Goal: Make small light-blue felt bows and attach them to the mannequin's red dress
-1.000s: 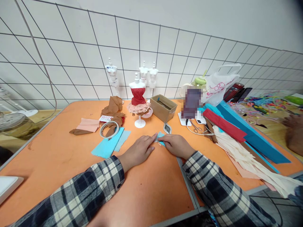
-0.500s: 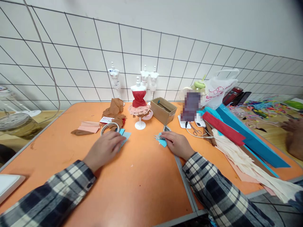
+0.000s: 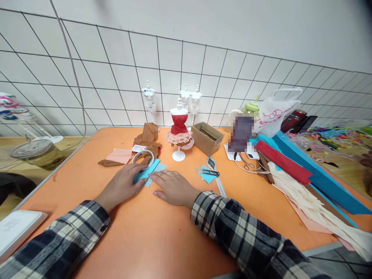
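My left hand [image 3: 123, 185] lies on the table at the left end of a folded bright blue piece of crepe paper or cloth [image 3: 150, 169], its thumb and fingers apart on it. My right hand [image 3: 174, 188] is spread low and flat, fingertips at the right edge of a paler blue piece [image 3: 160, 167] beside it. A clear tape roll [image 3: 152, 155] leans over the blue piece, just beyond my left fingers. To the right, black-handled thread snips [image 3: 210, 173] rest on a small blue scrap [image 3: 208, 178]. Behind stands a mini dress form [image 3: 179, 124] in a red top and pink ruffles.
A cardboard box [image 3: 207, 144] stands right of the dress form. Crumpled brown material [image 3: 146, 134] lies left of it. Small scissors [image 3: 247, 164], a cable, a plastic bag [image 3: 274, 112] and long coloured strips [image 3: 283, 162] crowd the right. White forms [image 3: 149, 99] stand at the wall.
My right hand has left the thread snips and moved left to the blue pieces, leaving the snips on the scrap. My left hand stays by the blue piece. The view has shifted slightly.
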Action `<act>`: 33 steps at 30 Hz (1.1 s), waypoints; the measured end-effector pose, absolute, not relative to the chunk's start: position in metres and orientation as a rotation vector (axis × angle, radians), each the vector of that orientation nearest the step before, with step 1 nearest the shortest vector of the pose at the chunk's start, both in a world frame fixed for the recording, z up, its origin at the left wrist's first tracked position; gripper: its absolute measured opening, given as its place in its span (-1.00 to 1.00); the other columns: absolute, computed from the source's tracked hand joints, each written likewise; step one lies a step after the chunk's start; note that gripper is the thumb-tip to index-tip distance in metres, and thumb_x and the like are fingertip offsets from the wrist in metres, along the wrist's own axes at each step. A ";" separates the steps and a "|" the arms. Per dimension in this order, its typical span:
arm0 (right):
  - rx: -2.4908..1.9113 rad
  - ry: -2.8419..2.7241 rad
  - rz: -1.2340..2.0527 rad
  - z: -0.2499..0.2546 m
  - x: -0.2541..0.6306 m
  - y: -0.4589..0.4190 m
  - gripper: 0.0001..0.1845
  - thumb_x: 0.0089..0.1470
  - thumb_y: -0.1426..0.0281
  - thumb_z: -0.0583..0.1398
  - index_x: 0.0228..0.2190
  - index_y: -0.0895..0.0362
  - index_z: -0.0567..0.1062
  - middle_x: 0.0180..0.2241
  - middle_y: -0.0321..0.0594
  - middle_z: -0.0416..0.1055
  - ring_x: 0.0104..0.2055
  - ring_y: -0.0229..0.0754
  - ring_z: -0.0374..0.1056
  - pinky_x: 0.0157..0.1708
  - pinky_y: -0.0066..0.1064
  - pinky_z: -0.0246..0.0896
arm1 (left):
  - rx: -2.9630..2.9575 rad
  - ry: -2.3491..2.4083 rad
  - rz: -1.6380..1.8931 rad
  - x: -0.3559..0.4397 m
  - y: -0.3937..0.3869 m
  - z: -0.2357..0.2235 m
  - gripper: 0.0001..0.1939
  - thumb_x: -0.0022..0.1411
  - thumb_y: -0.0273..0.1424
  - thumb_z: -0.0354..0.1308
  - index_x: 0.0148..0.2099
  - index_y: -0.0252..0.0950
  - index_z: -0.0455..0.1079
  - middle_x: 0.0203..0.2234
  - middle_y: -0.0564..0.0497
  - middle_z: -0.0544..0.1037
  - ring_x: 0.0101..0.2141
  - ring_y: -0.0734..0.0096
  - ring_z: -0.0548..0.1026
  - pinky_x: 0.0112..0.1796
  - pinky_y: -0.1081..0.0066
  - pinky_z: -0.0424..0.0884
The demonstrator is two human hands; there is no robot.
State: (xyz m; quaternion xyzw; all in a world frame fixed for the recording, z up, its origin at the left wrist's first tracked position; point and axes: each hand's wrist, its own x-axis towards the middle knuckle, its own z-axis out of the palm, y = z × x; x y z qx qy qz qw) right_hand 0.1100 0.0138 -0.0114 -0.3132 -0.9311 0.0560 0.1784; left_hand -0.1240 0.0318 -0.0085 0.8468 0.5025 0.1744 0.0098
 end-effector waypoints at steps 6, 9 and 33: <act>-0.842 -2.707 0.175 -0.010 0.128 0.012 -0.55 0.26 0.16 0.05 0.07 0.14 0.38 0.11 -0.10 0.35 0.13 -0.05 0.24 0.12 -0.16 0.13 | 2.607 1.579 0.551 -0.132 0.039 -0.009 -0.62 0.29 -0.23 -0.02 0.08 -0.23 0.38 -0.03 -0.10 0.53 0.00 0.12 0.45 0.01 0.15 0.35; -0.857 -2.705 0.209 -0.009 0.149 0.006 -0.61 0.28 0.19 0.04 0.00 0.11 0.46 0.09 -0.17 0.40 0.19 -0.03 0.19 0.17 -0.13 0.08 | 2.661 1.610 0.630 -0.135 0.038 -0.005 -0.64 0.29 -0.25 -0.01 0.06 -0.23 0.40 -0.02 -0.11 0.51 0.02 0.10 0.43 0.02 0.12 0.34; -0.880 -2.621 0.373 -0.015 0.211 0.014 -0.70 0.16 0.59 0.06 -0.28 0.10 0.56 -0.22 -0.24 0.55 -0.14 -0.20 0.39 -0.06 -0.35 0.17 | 2.744 0.791 0.530 -0.036 -0.001 -0.001 -0.72 0.28 -0.40 0.07 0.03 -0.21 0.43 -0.06 -0.09 0.54 -0.06 0.24 0.47 -0.03 0.23 0.37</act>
